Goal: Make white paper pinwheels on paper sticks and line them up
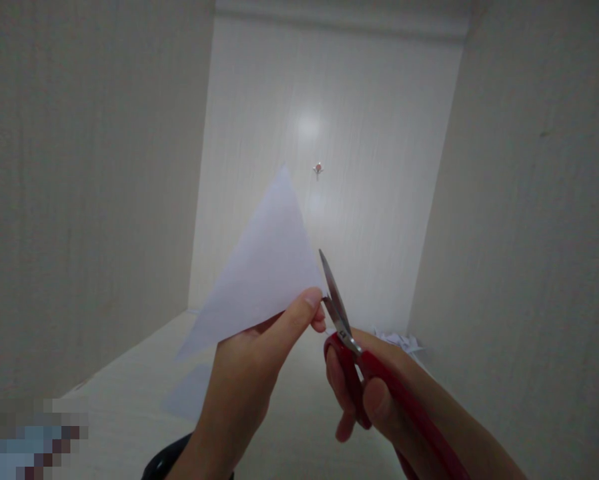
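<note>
A white sheet of paper, triangular in outline, is pinched at its lower right corner by my left hand, thumb on top. My right hand grips a pair of scissors with red handles, its fingers through the loops. The metal blades point up and left and stand slightly apart, just beside the paper's right edge and close to my left fingertips. Whether the blades touch the paper I cannot tell.
Behind the right wrist lies a small heap of white paper scraps. Another pale sheet rests on the table at the left. Light panels enclose the left, back and right sides. A blurred-out patch covers the lower left corner.
</note>
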A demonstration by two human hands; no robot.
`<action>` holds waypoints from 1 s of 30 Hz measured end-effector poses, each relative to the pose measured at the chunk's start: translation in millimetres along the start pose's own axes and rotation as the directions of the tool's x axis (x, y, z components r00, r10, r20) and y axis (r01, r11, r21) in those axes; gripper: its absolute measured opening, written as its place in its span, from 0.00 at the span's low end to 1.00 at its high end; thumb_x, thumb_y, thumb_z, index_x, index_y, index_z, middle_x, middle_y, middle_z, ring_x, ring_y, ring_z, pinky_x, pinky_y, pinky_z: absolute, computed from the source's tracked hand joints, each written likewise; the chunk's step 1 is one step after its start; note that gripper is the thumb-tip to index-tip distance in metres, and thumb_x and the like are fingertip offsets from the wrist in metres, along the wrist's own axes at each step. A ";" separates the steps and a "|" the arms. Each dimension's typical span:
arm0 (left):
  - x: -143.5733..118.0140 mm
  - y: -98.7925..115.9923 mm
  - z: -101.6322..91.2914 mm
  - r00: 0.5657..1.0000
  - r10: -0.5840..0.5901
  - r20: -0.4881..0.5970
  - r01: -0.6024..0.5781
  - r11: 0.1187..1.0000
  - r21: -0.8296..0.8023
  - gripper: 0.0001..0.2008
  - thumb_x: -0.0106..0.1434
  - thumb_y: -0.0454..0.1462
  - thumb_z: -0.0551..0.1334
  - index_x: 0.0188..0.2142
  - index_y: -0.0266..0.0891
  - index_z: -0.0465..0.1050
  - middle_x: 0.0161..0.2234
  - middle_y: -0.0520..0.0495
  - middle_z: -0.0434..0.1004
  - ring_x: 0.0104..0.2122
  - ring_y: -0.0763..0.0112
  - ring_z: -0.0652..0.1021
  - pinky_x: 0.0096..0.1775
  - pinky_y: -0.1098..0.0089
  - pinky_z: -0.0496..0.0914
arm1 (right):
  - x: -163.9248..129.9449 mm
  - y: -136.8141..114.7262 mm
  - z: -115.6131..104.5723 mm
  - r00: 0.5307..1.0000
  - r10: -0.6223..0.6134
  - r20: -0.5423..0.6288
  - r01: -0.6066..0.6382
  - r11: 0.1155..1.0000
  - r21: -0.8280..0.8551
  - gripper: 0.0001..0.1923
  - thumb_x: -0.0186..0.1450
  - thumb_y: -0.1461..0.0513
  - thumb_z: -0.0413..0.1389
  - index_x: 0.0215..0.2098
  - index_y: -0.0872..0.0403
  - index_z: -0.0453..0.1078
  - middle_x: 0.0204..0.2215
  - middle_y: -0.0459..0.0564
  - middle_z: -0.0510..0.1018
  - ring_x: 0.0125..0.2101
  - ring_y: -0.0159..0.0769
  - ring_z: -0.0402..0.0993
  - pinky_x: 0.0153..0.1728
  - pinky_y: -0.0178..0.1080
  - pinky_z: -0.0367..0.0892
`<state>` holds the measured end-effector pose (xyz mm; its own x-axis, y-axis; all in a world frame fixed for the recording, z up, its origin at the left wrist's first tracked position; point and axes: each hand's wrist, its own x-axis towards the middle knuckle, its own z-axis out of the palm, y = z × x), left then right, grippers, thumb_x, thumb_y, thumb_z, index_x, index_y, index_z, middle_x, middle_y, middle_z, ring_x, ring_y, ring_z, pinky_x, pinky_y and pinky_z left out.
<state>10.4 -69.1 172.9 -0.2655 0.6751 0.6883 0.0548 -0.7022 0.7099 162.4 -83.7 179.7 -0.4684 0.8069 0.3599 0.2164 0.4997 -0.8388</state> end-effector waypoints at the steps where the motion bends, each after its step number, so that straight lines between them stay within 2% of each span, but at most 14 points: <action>1: 0.4 -0.5 0.3 1.000 -0.006 0.002 0.006 1.000 -0.011 0.14 0.59 0.40 0.64 0.17 0.44 0.71 0.22 0.58 0.75 0.27 0.74 0.75 0.38 0.76 0.69 | 0.8 -0.6 0.3 1.000 0.014 0.008 -0.014 1.000 0.007 0.14 0.58 0.49 0.59 0.26 0.50 0.67 0.20 0.45 0.73 0.21 0.34 0.70 0.19 0.33 0.68; 6: 1.7 -3.5 1.0 1.000 -0.006 -0.010 0.005 0.998 -0.057 0.14 0.59 0.39 0.64 0.18 0.43 0.71 0.21 0.59 0.74 0.26 0.75 0.74 0.37 0.76 0.68 | 4.1 -3.5 -0.6 0.994 0.090 0.056 -0.089 0.996 -0.015 0.17 0.58 0.47 0.58 0.31 0.51 0.68 0.25 0.46 0.75 0.23 0.32 0.72 0.21 0.32 0.69; 11: 0.0 -2.9 1.4 1.000 0.014 -0.018 -0.014 1.000 -0.019 0.15 0.60 0.39 0.63 0.17 0.43 0.69 0.21 0.59 0.73 0.26 0.76 0.73 0.35 0.76 0.67 | 3.8 -2.4 -2.4 0.987 0.140 0.081 -0.136 0.989 -0.051 0.20 0.59 0.44 0.57 0.34 0.52 0.68 0.25 0.45 0.73 0.23 0.30 0.72 0.21 0.30 0.68; 16: 0.4 -0.3 3.9 1.000 0.011 -0.010 -0.011 1.000 -0.014 0.16 0.60 0.39 0.63 0.17 0.42 0.68 0.20 0.59 0.72 0.25 0.76 0.73 0.36 0.76 0.66 | 2.9 -3.7 -1.3 0.988 0.125 0.094 -0.125 0.992 -0.006 0.24 0.58 0.41 0.56 0.37 0.51 0.67 0.27 0.45 0.72 0.22 0.29 0.70 0.22 0.31 0.67; 23: 0.6 4.4 5.5 0.999 -0.024 0.036 0.025 0.999 -0.028 0.17 0.60 0.39 0.60 0.16 0.42 0.67 0.19 0.57 0.71 0.24 0.74 0.73 0.35 0.74 0.67 | 3.4 -5.2 0.3 0.990 0.092 0.103 -0.092 0.996 -0.003 0.23 0.58 0.41 0.55 0.33 0.52 0.65 0.23 0.43 0.68 0.20 0.28 0.68 0.19 0.30 0.64; 30: 0.3 5.0 5.7 0.999 -0.018 0.027 0.019 1.000 -0.014 0.17 0.60 0.39 0.60 0.15 0.41 0.66 0.18 0.56 0.71 0.23 0.74 0.72 0.35 0.74 0.67 | 1.9 -4.7 -1.6 0.993 0.048 0.108 -0.041 0.997 -0.071 0.24 0.60 0.40 0.51 0.30 0.52 0.63 0.20 0.43 0.67 0.19 0.29 0.67 0.18 0.31 0.61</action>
<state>16.1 -71.1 177.5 -0.2402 0.6937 0.6791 0.0361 -0.6927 0.7204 161.8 -84.0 185.0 -0.5468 0.7916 0.2728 0.2954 0.4872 -0.8218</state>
